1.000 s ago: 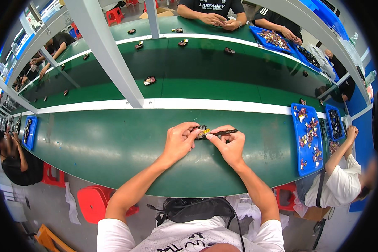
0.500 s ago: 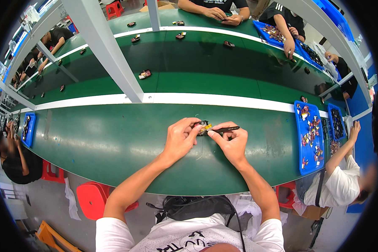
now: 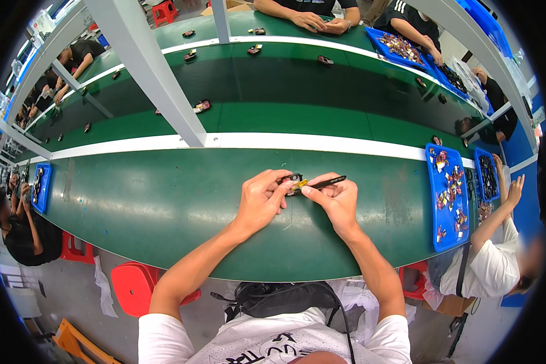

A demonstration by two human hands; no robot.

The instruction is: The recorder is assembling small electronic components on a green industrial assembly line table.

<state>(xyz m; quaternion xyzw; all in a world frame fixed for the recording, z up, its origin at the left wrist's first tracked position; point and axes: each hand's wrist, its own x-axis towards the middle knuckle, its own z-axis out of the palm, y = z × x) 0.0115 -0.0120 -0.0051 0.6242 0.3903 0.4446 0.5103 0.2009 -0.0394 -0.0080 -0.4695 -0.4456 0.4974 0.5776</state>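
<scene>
A small black device [image 3: 292, 177] sits between the 2 hands [image 3: 261, 197] [image 3: 336, 204].

The left arm [image 3: 194, 266] and right arm [image 3: 375, 267] reached up from below, elbows spread wide, slanting inward toward each other. Both wrists stood well apart and looked nearly straight. The left hand [image 3: 262, 199] angled up and rightward, its fingers curled, the thumb pressing toward them in a pinch. The right hand [image 3: 337, 205] leaned up and leftward, thumb extended, fingers bent in a pinch grip, its tips near the left's.
</scene>
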